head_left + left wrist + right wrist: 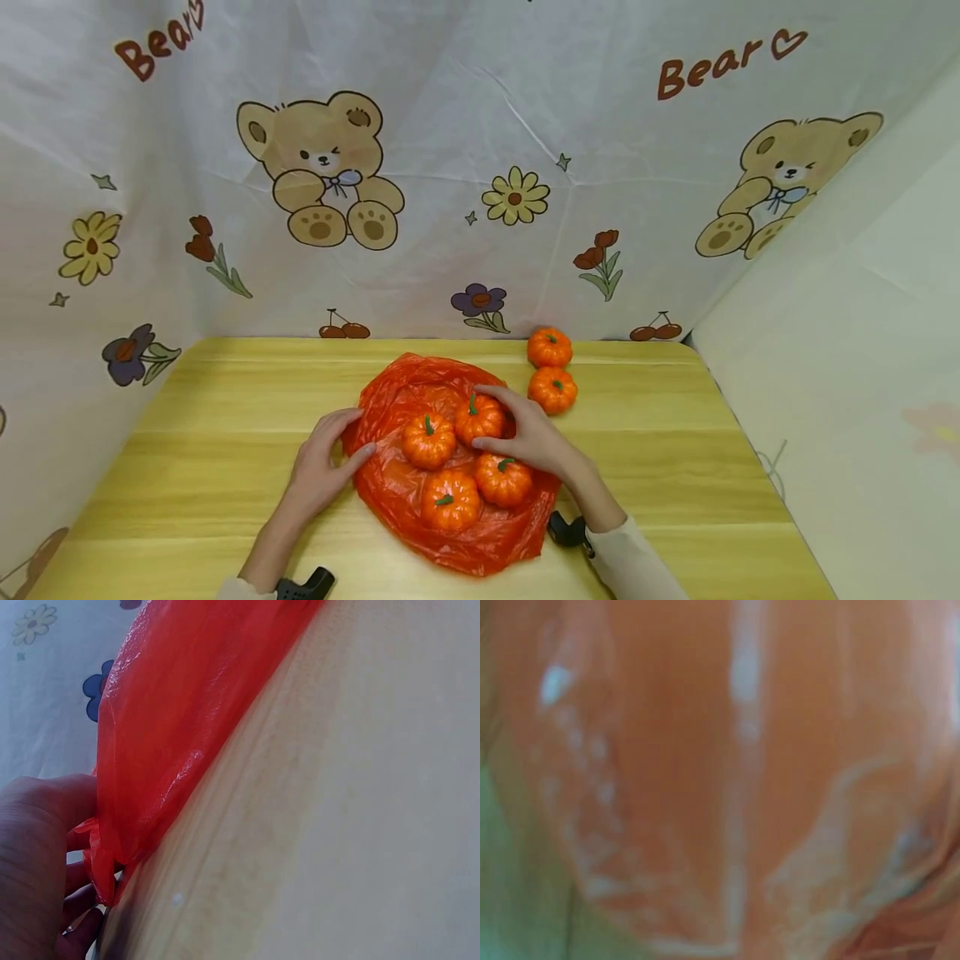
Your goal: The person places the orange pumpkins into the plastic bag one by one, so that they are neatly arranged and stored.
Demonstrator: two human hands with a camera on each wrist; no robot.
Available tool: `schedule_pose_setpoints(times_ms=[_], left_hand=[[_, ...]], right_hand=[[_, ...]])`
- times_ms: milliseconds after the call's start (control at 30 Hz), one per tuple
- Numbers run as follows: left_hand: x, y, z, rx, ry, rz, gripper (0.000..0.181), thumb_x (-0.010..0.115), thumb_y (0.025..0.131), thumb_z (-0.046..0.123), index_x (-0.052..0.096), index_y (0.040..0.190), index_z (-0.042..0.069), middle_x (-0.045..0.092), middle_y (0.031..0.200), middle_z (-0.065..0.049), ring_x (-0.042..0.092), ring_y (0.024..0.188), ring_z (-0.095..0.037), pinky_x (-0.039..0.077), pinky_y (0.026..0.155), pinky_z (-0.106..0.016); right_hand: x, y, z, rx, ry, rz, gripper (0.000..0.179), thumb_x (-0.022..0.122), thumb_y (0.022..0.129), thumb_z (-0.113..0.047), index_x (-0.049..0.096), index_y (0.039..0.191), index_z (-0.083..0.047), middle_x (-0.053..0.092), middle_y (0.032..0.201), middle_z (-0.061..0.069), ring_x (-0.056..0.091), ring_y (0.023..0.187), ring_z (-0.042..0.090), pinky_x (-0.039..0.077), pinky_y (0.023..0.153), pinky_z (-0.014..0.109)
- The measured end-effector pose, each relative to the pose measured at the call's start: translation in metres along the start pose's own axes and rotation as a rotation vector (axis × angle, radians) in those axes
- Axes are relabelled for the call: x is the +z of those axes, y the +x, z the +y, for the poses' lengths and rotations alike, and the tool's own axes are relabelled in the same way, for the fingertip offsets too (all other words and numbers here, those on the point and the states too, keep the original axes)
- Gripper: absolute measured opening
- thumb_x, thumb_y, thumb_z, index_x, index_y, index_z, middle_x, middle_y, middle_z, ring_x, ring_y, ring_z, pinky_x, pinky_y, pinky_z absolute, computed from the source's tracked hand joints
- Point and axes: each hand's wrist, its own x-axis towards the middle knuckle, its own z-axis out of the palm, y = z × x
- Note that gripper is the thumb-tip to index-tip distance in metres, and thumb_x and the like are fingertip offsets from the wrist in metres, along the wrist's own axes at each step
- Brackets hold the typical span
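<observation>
A red plastic bag (390,392) lies spread open on the table, with several small orange pumpkins inside. At its left edge, my left hand (322,462) holds the rim between thumb and fingers. Close up in the left wrist view, the crumpled bag edge (105,862) passes between those fingers. My right hand (528,433) reaches over the bag's right side, thumb and fingers around the upper right pumpkin (477,419). Beside it are a left pumpkin (428,442), a front pumpkin (451,500) and a right pumpkin (502,481). Blurred, shiny red plastic (675,780) fills most of the right wrist view.
Two more pumpkins stand on the wooden table (652,450) behind my right hand: a rear one (550,347) and a nearer one (552,391). A bear-printed cloth (435,108) hangs along the table's back edge, with pale cloth at both sides.
</observation>
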Motion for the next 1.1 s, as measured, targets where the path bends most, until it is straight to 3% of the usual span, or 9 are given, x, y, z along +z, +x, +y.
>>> schedule_pose_setpoints(times_ms=[167,367,600,867,967,1100], left_hand=[[0.001,0.0,0.001,-0.001,-0.004,0.006,0.054,0.086,0.089,0.018,0.066,0.138,0.008,0.066,0.138,-0.014,0.057,0.131,-0.037,0.021,0.109,0.002],[0.0,-0.001,0.0,-0.016,0.004,0.002,0.054,0.086,0.089,0.019,0.066,0.138,0.008,0.066,0.139,-0.014,0.057,0.132,-0.036,0.021,0.109,0.001],[-0.002,-0.003,0.0,-0.061,0.012,-0.019,0.055,0.086,0.09,0.024,0.066,0.139,0.01,0.064,0.142,-0.012,0.055,0.135,-0.033,0.021,0.109,0.001],[-0.001,-0.003,0.001,-0.071,0.016,-0.028,0.055,0.086,0.09,0.025,0.065,0.14,0.011,0.063,0.142,-0.012,0.055,0.136,-0.033,0.022,0.109,-0.001],[0.0,-0.002,0.001,-0.067,0.014,-0.027,0.055,0.086,0.09,0.024,0.065,0.139,0.011,0.064,0.142,-0.012,0.055,0.135,-0.033,0.021,0.109,0.0],[0.001,-0.002,0.002,-0.064,0.007,-0.024,0.054,0.085,0.09,0.023,0.065,0.139,0.01,0.064,0.142,-0.013,0.055,0.135,-0.035,0.023,0.109,-0.001]], right_hand=[[0.0,-0.001,0.002,-0.007,-0.003,0.014,0.076,0.084,0.09,-0.043,0.051,0.154,-0.019,0.06,0.15,0.001,0.062,0.133,0.023,0.05,0.112,0.051],[-0.002,0.001,0.005,-0.066,0.015,0.045,0.066,0.081,0.095,-0.034,0.054,0.152,-0.015,0.063,0.149,0.004,0.06,0.136,0.017,0.049,0.115,0.047],[-0.005,0.002,0.005,-0.073,0.027,0.037,0.063,0.08,0.096,-0.028,0.055,0.152,-0.015,0.062,0.149,0.005,0.062,0.135,0.02,0.05,0.113,0.048],[-0.013,0.001,0.006,-0.142,0.173,0.182,0.051,0.077,0.098,-0.016,0.059,0.144,-0.004,0.064,0.144,0.018,0.059,0.138,0.036,0.049,0.114,0.054],[-0.019,0.0,0.009,-0.16,0.208,0.236,0.047,0.076,0.098,-0.011,0.062,0.142,-0.006,0.064,0.143,0.018,0.058,0.138,0.036,0.047,0.116,0.053],[-0.031,-0.003,0.015,-0.142,0.155,0.311,0.045,0.077,0.097,-0.012,0.065,0.14,-0.011,0.067,0.141,0.011,0.06,0.138,0.029,0.047,0.116,0.048]])
